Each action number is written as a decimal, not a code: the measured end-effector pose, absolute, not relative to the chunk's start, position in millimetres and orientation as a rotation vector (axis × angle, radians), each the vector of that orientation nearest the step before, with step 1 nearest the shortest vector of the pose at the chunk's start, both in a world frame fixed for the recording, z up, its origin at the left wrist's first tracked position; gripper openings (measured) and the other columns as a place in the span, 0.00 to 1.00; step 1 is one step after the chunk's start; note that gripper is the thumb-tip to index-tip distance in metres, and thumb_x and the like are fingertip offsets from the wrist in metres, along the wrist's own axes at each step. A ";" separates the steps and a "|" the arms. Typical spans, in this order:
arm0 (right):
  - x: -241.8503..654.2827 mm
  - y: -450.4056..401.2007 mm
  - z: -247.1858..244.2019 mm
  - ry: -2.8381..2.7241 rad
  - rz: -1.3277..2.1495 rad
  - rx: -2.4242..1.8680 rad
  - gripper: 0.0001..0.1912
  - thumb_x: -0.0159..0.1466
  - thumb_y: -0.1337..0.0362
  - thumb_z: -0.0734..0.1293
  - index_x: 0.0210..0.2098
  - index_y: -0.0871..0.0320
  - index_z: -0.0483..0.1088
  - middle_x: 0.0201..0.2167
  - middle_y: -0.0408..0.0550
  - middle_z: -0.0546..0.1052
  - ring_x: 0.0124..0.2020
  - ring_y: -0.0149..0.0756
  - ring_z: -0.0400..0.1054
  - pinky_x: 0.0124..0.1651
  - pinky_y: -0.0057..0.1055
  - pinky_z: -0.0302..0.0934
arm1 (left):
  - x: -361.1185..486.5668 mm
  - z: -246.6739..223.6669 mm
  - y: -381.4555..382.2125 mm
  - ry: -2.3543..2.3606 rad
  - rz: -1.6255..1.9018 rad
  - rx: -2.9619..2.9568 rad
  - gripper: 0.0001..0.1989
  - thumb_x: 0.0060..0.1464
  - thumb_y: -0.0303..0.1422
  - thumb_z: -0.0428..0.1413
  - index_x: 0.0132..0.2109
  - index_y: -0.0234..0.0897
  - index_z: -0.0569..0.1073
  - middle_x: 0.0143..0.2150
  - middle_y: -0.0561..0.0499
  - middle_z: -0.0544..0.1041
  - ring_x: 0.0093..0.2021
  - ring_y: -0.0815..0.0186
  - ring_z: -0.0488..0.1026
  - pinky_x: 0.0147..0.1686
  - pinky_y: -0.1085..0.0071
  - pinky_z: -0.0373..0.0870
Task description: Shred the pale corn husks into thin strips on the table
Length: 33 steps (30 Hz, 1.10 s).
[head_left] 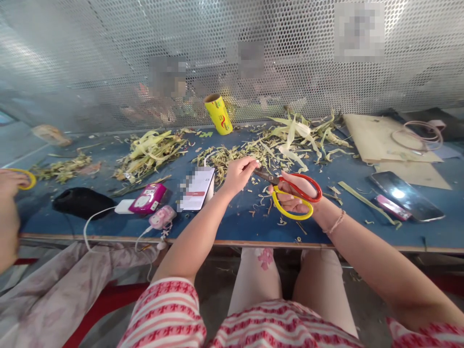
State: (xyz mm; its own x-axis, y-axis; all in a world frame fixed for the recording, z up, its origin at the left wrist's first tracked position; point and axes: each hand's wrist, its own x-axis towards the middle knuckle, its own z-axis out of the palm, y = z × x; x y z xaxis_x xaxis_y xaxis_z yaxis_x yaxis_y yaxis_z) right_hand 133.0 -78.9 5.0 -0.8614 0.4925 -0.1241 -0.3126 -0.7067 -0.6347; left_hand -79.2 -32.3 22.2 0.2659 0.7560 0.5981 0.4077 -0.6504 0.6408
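Note:
My right hand (292, 202) is closed around the scissors (266, 176), which have one red and one yellow handle. Their dark blades point left, the tips right by the fingers of my left hand (239, 175). Thumb and fingers of that hand are pinched together; whatever sits between them is too small to name. Behind both hands lies a heap of short, pale green cut plant bits (232, 157). Longer husk-like leaves (290, 137) are piled just beyond, to the right. A lit phone (198, 189) rests left of my left hand.
At left are another leaf pile (150, 150), a magenta plug adapter (148, 199) with cables, a black pouch (83, 202) and a co-worker's hand (12, 180). A yellow tube (218, 115) stands by the perforated metal panel (203, 53). Cardboard (384, 137) and a dark phone (409, 195) lie right.

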 end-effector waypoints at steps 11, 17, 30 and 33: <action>133.6 -75.6 4.0 -0.837 2.512 -0.450 0.31 0.71 0.47 0.42 0.42 0.64 0.65 0.15 0.36 0.58 0.10 0.22 0.40 0.13 0.20 0.45 | -81.6 23.6 -31.2 1.133 1.503 2.094 0.25 0.59 0.53 0.49 0.28 0.37 0.73 0.17 0.55 0.63 0.19 0.72 0.60 0.21 0.72 0.53; 133.0 -81.0 7.3 -0.907 2.523 -0.472 0.34 0.66 0.38 0.49 0.43 0.64 0.65 0.18 0.40 0.62 0.15 0.24 0.48 0.20 0.23 0.50 | -81.4 24.0 -30.7 1.117 1.499 2.083 0.25 0.58 0.53 0.49 0.28 0.37 0.73 0.17 0.55 0.63 0.19 0.72 0.59 0.21 0.72 0.53; 133.0 -81.8 10.2 -0.948 2.473 -0.555 0.38 0.65 0.35 0.45 0.47 0.61 0.64 0.28 0.51 0.73 0.31 0.36 0.71 0.38 0.35 0.68 | -82.1 22.4 -27.8 1.159 1.475 1.956 0.19 0.59 0.47 0.51 0.28 0.38 0.71 0.17 0.57 0.58 0.19 0.71 0.56 0.22 0.71 0.51; 136.8 -81.7 10.9 -0.974 2.460 -0.523 0.41 0.64 0.34 0.43 0.49 0.62 0.63 0.33 0.54 0.75 0.35 0.38 0.72 0.41 0.37 0.69 | -82.8 20.6 -24.9 1.202 1.467 1.977 0.18 0.59 0.44 0.50 0.28 0.38 0.70 0.17 0.57 0.59 0.19 0.71 0.57 0.22 0.71 0.52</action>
